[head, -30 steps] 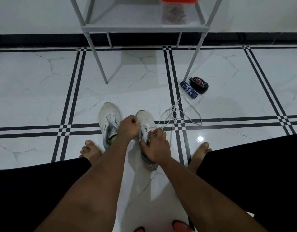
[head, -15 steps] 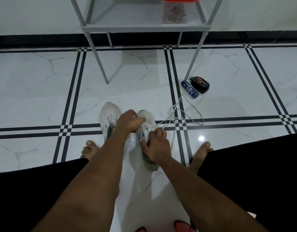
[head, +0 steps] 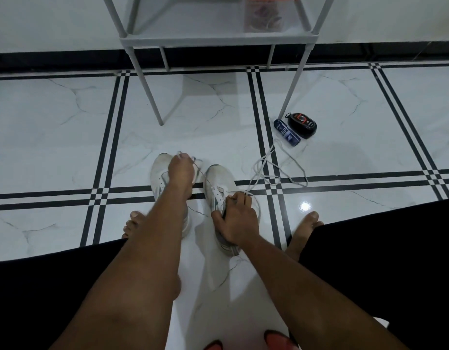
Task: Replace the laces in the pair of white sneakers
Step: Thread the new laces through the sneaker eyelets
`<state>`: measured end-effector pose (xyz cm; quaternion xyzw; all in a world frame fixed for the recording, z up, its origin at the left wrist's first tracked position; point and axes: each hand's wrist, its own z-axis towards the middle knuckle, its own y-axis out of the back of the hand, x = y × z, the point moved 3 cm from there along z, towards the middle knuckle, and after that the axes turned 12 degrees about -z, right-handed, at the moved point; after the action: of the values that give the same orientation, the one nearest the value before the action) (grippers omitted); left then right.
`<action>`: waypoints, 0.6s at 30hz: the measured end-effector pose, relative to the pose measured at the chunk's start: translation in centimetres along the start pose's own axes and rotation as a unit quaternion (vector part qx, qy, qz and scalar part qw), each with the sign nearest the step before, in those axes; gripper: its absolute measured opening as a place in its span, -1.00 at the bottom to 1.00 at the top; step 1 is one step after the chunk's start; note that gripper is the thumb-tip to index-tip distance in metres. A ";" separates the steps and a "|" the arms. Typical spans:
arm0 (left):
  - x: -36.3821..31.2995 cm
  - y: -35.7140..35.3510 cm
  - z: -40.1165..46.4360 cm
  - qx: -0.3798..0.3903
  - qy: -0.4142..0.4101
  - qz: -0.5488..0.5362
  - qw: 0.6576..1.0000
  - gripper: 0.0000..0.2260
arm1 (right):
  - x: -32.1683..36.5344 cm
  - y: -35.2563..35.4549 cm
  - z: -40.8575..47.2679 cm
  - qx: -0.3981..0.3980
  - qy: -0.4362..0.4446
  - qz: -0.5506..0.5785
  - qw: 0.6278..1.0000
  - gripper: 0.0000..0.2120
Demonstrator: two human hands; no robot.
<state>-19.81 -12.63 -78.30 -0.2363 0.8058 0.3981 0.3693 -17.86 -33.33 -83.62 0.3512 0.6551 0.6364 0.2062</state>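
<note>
Two white sneakers stand side by side on the tiled floor between my bare feet. My left hand (head: 181,169) is stretched out over the left sneaker (head: 159,173) and pinches a white lace (head: 202,173) that runs back to the right sneaker (head: 219,180). My right hand (head: 237,219) grips the right sneaker around its tongue and eyelets and holds it down. The lace's other part (head: 269,170) trails off the right sneaker in loose loops across the floor to the right.
A blue tube (head: 286,132) and a black oval case (head: 302,125) lie beyond the loose lace, beside a leg of a white metal shelf rack (head: 218,40). A clear jar with a red lid (head: 265,15) stands on its lowest shelf. My legs flank the sneakers.
My left hand has moved forward and left, away from the right sneaker's eyelets, drawing the lace out with it. My right hand has stayed on the right sneaker.
</note>
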 end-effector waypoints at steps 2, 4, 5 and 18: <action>-0.1 0.8 1.0 -0.001 0.061 -0.093 0.994 -0.54 | 0.0 0.0 0.0 0.000 0.001 -0.004 1.000 -0.41; 0.8 0.4 1.5 0.009 0.034 -0.006 0.999 -0.52 | 0.0 0.1 0.0 -0.001 0.002 -0.007 1.000 -0.41; 1.4 -0.1 1.1 0.024 0.012 0.062 0.998 -0.52 | 0.0 0.1 0.0 -0.001 0.002 -0.007 1.000 -0.41; 1.7 -1.4 -1.2 0.065 -0.161 0.281 0.944 -0.75 | 0.2 0.1 0.1 0.012 -0.005 -0.014 1.000 -0.41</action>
<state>-20.43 -14.56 -79.78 0.0915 0.7933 0.4649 0.3823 -17.84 -33.13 -83.48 0.3473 0.6666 0.6238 0.2144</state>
